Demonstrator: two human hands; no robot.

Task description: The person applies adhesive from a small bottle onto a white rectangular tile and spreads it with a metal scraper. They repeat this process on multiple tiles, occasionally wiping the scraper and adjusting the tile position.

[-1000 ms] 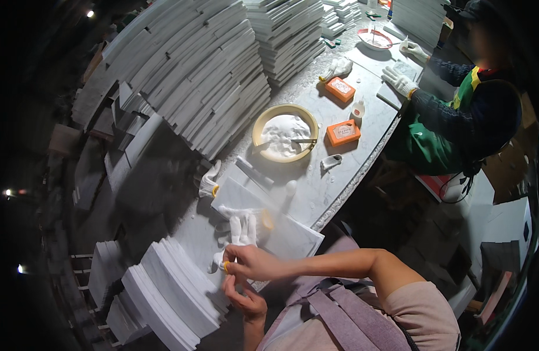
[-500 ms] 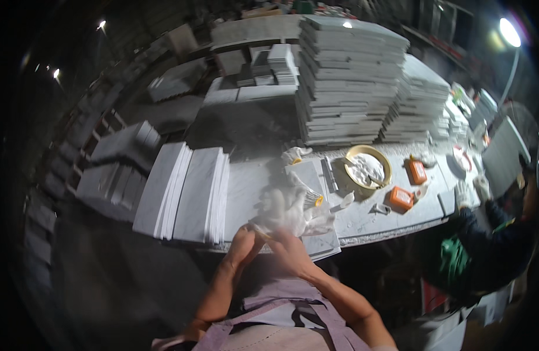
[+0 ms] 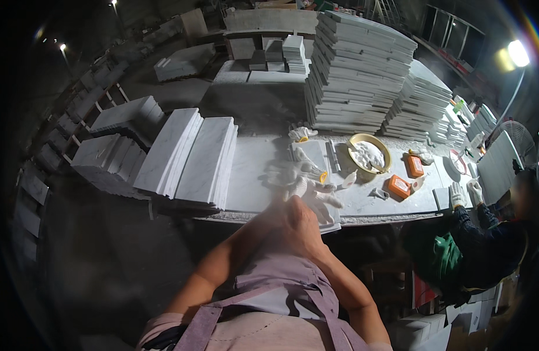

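Close to the near edge of the marble-topped bench, my two bare hands are together at a white knit glove (image 3: 297,187). My right hand (image 3: 303,222) is closed at its near end, gripping it. My left hand (image 3: 271,217) sits against the right one, its fingers smeared by motion and partly hidden. Part of the glove is also blurred, its fingers pointing away from me. Just beyond lies another white glove with a yellow cuff (image 3: 323,177), and a crumpled glove (image 3: 301,133) rests farther back.
Stacked marble slabs (image 3: 202,161) stand on the left, a tall tile stack (image 3: 360,73) behind. To the right are a yellow bowl (image 3: 385,161) of white paste, orange containers (image 3: 400,186) and a lamp (image 3: 518,54). A co-worker's gloved hands (image 3: 458,196) touch the bench far right.
My hands have drawn closer together, the right one now closed in front of the left. The glove's yellow cuff between them no longer shows. The whole view has shifted slightly.
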